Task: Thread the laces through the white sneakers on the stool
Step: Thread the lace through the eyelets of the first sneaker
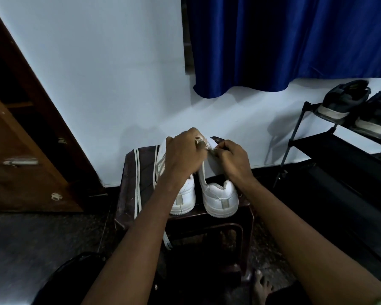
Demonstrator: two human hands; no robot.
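Both hands, left [182, 154] and right [230, 158], pinched lace [199, 142] over the right sneaker [220, 197] near the stool's [128, 172] far edge; keeping it flat seemed wise.

Two bare forearms reach up from the bottom of the frame and meet just above its centre. The left arm [141, 234] rises from the lower left, slanting right; the right arm [299, 234] rises from the lower right corner, slanting left. The left hand [183, 154] shows its back, fingers curled and pinched together at its upper right. The right hand [231, 158], just beside it, is also curled into a pinch, its fingertips pointing left towards the left hand. A bare foot [261, 287] sits at bottom centre-right.
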